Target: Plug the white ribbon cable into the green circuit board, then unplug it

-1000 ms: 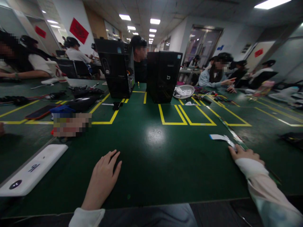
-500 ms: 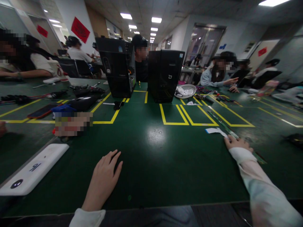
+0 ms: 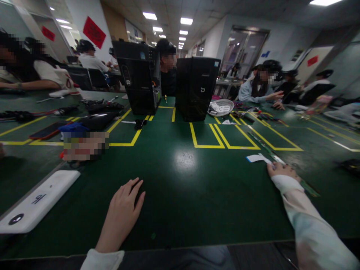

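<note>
My left hand (image 3: 123, 206) rests palm down on the green tabletop (image 3: 197, 202), its fingers stretched out and holding nothing. Off to the right, my right hand (image 3: 284, 171) has its fingers curled over a long, thin green circuit board strip (image 3: 263, 147), which lies at a slant and sticks out on both sides of the hand. A white ribbon cable (image 3: 255, 158) with a blue end reaches left from beside these fingers. My right fingertips are partly hidden. To the left of my left hand lies a flat white plastic casing (image 3: 42, 198) with dark markings.
Two black computer towers (image 3: 137, 82) stand at the back, with a white basket (image 3: 222, 107) of pale parts beside the right one. Yellow tape lines (image 3: 209, 146) mark the table. Cables and tools (image 3: 101, 107) lie at left. Other people (image 3: 261, 84) sit around.
The ribbon cable and the strip have shifted very slightly to the right under my right hand. My left hand stays in place, and the view has moved a little.
</note>
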`<state>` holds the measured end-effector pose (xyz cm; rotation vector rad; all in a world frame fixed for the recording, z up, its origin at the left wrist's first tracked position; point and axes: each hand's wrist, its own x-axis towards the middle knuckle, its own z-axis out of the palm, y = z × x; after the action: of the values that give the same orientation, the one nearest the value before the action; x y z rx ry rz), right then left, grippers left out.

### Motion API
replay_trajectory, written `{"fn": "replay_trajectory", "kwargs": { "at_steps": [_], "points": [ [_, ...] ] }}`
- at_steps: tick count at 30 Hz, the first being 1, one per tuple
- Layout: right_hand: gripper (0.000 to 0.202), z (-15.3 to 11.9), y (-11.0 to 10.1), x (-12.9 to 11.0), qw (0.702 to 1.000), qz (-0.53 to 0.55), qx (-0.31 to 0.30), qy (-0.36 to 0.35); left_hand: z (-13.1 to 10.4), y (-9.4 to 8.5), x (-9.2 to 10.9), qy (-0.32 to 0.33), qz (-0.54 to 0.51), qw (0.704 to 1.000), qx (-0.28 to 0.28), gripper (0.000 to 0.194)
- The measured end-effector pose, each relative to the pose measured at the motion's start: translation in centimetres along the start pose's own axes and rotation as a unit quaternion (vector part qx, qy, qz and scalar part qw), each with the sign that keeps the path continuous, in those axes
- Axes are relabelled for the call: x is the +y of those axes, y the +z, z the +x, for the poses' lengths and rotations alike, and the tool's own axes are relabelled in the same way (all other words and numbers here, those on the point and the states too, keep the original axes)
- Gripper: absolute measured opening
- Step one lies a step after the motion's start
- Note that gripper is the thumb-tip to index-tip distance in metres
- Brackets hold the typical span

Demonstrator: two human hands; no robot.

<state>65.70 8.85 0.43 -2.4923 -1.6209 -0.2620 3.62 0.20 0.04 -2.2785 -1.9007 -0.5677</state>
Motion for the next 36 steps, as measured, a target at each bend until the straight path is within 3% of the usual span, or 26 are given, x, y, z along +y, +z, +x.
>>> {"fn": "replay_trajectory", "kwargs": {
  "at_steps": [3, 8, 13, 16, 22, 27, 31, 36],
  "points": [
    [0.075, -0.4, -0.5, -0.7, 0.994, 0.004, -0.038, 0.105, 0.0, -0.1, 0.0, 0.002, 0.004, 1.0, -0.006, 0.055],
    [0.067, -0.6, -1.3, -1.4, 0.994, 0.014, -0.056, 0.097, 0.0, -0.2, 0.1, 0.0, 0.008, 1.0, -0.009, 0.054],
    [0.066, -0.4, -1.1, -1.4, 0.999, -0.022, -0.038, 0.032, -0.1, -0.1, 0.1, 0.006, 0.009, 1.0, -0.003, 0.053],
    [0.055, 0.1, -0.5, -1.7, 0.999, -0.042, -0.019, -0.011, -0.1, 0.0, 0.1, 0.006, 0.01, 1.0, -0.001, 0.052],
    [0.047, 0.5, 1.0, -3.8, 0.994, -0.018, -0.009, -0.112, 0.0, 0.0, 0.2, 0.01, 0.002, 1.0, 0.009, 0.051],
    [0.045, -0.8, 1.8, -8.8, 0.962, 0.067, 0.037, -0.261, 0.0, -0.2, 0.1, 0.007, -0.002, 1.0, 0.01, 0.051],
    [0.043, -2.8, 1.1, -15.0, 0.898, 0.148, 0.05, -0.41, -0.1, 0.0, 0.0, 0.005, 0.0, 1.0, 0.004, 0.052],
    [0.038, -6.0, -0.1, -23.1, 0.825, 0.205, 0.027, -0.526, -0.1, 0.1, -0.1, -0.008, -0.013, 1.0, -0.01, 0.054]
  ]
}}
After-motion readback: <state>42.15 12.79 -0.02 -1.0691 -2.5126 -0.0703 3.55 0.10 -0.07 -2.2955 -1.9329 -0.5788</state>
